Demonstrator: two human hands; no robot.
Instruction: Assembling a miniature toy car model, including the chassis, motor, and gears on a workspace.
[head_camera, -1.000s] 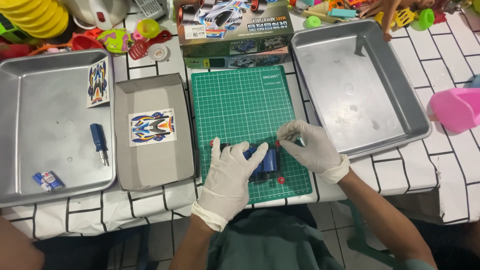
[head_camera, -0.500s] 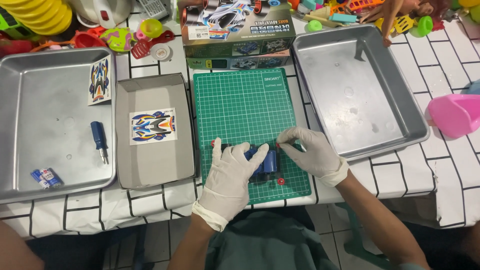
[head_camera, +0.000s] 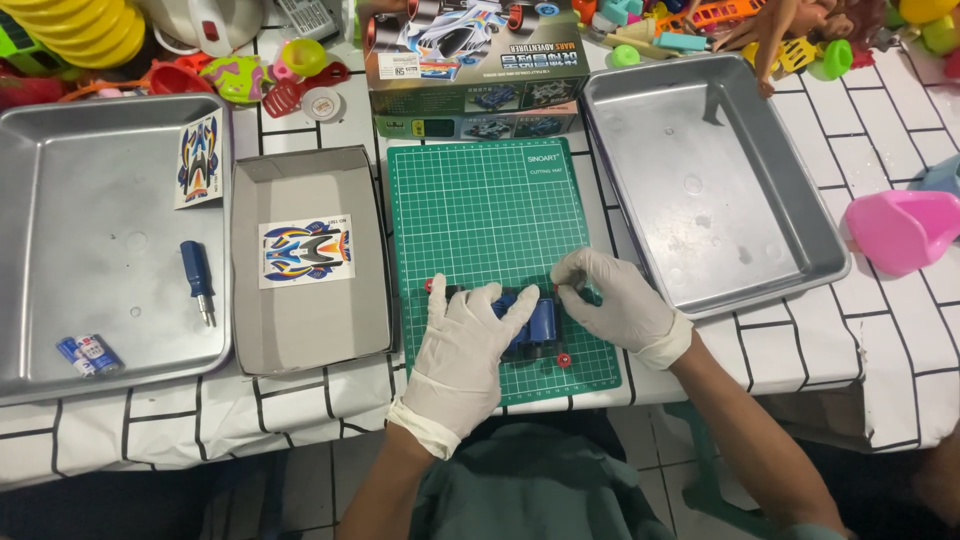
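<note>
Both gloved hands down on a blue toy car chassis (head_camera: 530, 322) lying near the front edge of the green cutting mat (head_camera: 490, 200). Left hand (head_camera: 465, 350) laid flat over the chassis's left half, fingers spread, grip loose rather than closed. Right hand (head_camera: 610, 300) at the chassis's right end, fingertips pressed together there; what sits between them, impossible to tell. Red rollers (head_camera: 564, 359) poking out at the corners. To the left on the bench, an open cardboard box lid (head_camera: 300, 320) with a sticker sheet (head_camera: 305, 250), then a metal tray (head_camera: 60, 200) holding a blue screwdriver (head_camera: 197, 278) and batteries (head_camera: 88, 353).
</note>
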